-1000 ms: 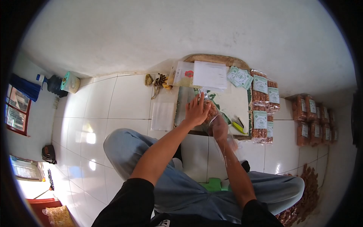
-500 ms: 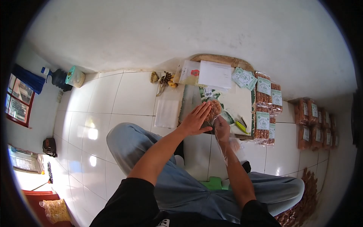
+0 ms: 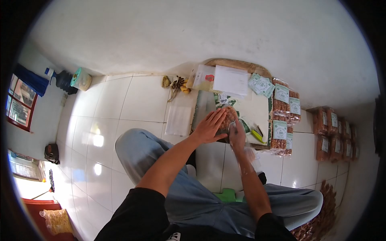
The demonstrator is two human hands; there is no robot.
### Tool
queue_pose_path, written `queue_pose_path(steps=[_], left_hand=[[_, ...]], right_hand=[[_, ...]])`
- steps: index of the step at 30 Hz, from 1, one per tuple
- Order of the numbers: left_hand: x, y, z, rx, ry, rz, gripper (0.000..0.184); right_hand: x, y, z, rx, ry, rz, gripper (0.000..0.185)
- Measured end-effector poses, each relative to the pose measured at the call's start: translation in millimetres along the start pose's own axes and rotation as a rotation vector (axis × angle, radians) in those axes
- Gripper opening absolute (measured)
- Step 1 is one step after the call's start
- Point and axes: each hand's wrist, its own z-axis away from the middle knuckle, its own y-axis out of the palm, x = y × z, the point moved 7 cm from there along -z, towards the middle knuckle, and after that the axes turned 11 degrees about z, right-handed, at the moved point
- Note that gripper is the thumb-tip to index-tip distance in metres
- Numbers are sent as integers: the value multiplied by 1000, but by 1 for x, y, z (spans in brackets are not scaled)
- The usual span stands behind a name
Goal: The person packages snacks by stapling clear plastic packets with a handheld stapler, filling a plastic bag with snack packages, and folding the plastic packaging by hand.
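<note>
Left hand (image 3: 208, 127) flat on filled bag (image 3: 229, 116), fingers together.
Best to press evenly, bracing near side with right hand (image 3: 237, 135); cannot tell right fingers' grip from above.

We have room to pass right of our right hand (image 3: 237, 135) over the white-topped desk (image 3: 255, 112), but a slim lime-green tool (image 3: 257, 136) and stacked brown, pale-green-labelled plastic packs (image 3: 281, 106) stand in the way.

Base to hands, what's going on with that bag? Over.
Left hand flat against clear bag, brown stuff inside. Right hand at its near end, grip unclear. Yellow-green tool off right, nothing blocking.
</note>
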Motion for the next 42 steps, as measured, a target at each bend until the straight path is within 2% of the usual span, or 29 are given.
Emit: queue_pose_path(steps=[2,3,5,8,10,11,13,14,16,20,22,23,25,28,32,35,37,38,40,42], left_hand=[[0,0,0,-3,14,6,90],[1,1,-1,5,8,-1,90],[2,1,-2,14,5,-8,90],[8,-5,-2,53,-8,25,90],[25,-18,3,-134,-179,93,81],[25,-13,4,-134,-179,91,81],[58,-13,28,-461,-752,277,63],[56,-6,28,-459,-756,273,63],[65,27,57,-601,-1337,783,46],[45,44,46,-690,-1227,846,41],[37,49,49,-950,-1231,1023,39],[38,54,51,-952,-1233,1028,39],[42,67,50,-812,-1182,1071,45],[16,55,52,-949,-1199,1150,53],[5,46,47,-923,-1175,1229,60],[17,60,49,-932,-1178,1249,56],[22,76,54,-1098,-1192,1586,44],[25,80,55,-1098,-1194,1591,44],[20,74,50,-957,-1226,1686,34],[38,91,54,-906,-1184,1595,38]], right_hand=[[21,-5,-5,-27,-233,72,42],[27,-8,-6,-28,-235,72,42],[29,-4,-8,97,-66,59,43],[12,2,-14,82,-61,103,40],[-10,6,-11,41,18,11,34],[-23,5,-9,0,96,-80,29],[-28,4,-9,29,54,-11,24],[-28,7,-7,58,13,59,20],[-18,4,-2,72,-28,66,18],[-3,-1,8,64,-65,40,16],[3,-4,14,73,-5,66,17],[3,-6,15,80,51,87,18],[8,-10,15,66,25,146,19],[7,-9,18,6,-17,179,20],[-1,-3,17,-75,-25,245,20],[-3,-3,15,32,24,118,21],[-15,1,11,74,52,27,22],[-23,4,10,115,83,-68,23],[-16,0,10,185,123,-58,22],[1,-7,12,257,164,-54,22]])
